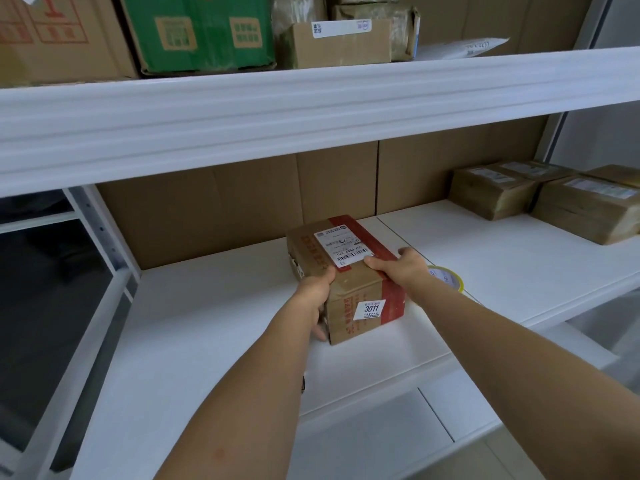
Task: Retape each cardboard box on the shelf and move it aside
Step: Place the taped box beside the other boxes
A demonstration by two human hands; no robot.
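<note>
The person holds the cardboard box (343, 271) between both hands on the white shelf (207, 341). The left hand (317, 296) wraps the near-left corner, thumb on the top edge and fingers down the side; the right hand (405, 266) clasps the top-right edge, thumb lying across the red tape band (367, 237). Just behind the right wrist lies a roll of clear tape (446, 277), half hidden. Beyond the right hand, well apart, a stack of taped parcels (540, 199) sits on the same shelf. The step looks like positioning or shifting the box. To do it well, both hands should press evenly inward, keeping the base flat, and slide rather than lift, steering away from the roll so it stays within reach.
</note>
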